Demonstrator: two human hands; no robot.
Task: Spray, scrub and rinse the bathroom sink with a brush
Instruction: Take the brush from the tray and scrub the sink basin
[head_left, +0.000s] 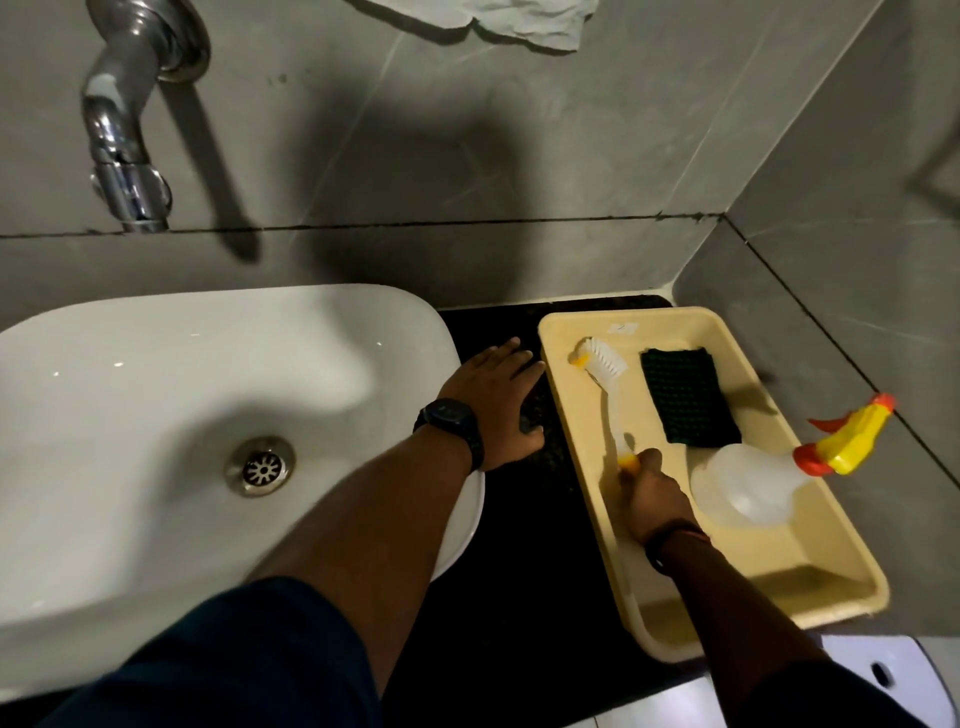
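Grey-tiled bathroom counter: the right hand (652, 493) pinched the scrub brush (610, 395) handle inside the yellow tray (597, 514), left hand (498, 405) spread flat; lifting carelessly could have knocked the spray bottle (753, 488)

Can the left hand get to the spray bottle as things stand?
Probably not directly. The left hand lies flat on the counter outside the tray; the right hand, closed on the brush, sits between it and the bottle.

Tray (831, 566) right of sink (156, 374)
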